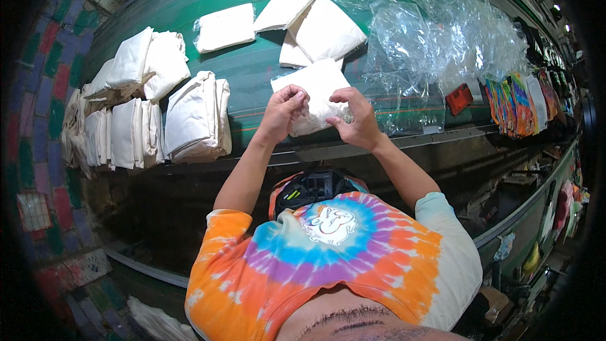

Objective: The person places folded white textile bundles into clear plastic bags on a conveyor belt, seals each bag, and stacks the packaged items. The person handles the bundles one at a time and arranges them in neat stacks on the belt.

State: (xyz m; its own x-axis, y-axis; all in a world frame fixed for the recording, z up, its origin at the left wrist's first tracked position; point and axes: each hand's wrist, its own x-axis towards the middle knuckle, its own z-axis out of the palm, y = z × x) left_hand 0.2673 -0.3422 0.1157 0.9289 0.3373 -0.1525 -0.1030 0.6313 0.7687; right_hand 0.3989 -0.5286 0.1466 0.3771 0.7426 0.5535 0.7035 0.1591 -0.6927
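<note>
A folded white cloth in a clear plastic bag (314, 81) lies in front of me, its crinkled near end toward my body. At that end's left side, my left hand (283, 113) is closed, thumb and fingers pinched on the bag's plastic. Across from it, my right hand (360, 120) curves around the near right corner, its thumb and forefinger apart with loose plastic showing between them. Just beyond lie several folded white cloths (328, 28), overlapping one another. Another bagged white cloth (225, 28) rests apart, farther left.
Stacks of folded off-white cloth (199, 117) stand at the left of the green work surface (249, 91). Clear empty plastic bags (420, 41) spread over the right side. Beside them are a red packet (459, 98) and tie-dyed cloths (521, 104) hanging over the edge.
</note>
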